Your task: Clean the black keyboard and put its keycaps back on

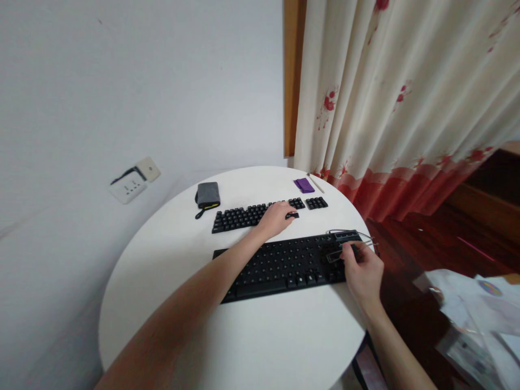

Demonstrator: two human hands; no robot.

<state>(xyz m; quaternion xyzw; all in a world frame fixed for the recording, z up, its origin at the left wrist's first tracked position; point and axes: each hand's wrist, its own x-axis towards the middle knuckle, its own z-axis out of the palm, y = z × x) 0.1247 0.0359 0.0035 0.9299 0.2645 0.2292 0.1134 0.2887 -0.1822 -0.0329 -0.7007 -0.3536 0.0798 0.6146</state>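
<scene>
The left hand (pixel 276 218) pinches a keycap (pixel 293 215) beside the keycap rows (pixel 239 218) at 12 o'clock. The right hand (pixel 363 272) grips a wire puller (pixel 345 250). The keyboard (pixel 280 266) seems mostly stripped.

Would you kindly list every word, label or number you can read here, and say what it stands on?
No text is legible anywhere.
Keycaps: legends too small to read.
Keyboard: no readable marks.
Wire tool in the right hand: no marks show.
Papers: print and a round coloured logo, blurred.
Socket: no readable marking.
</scene>
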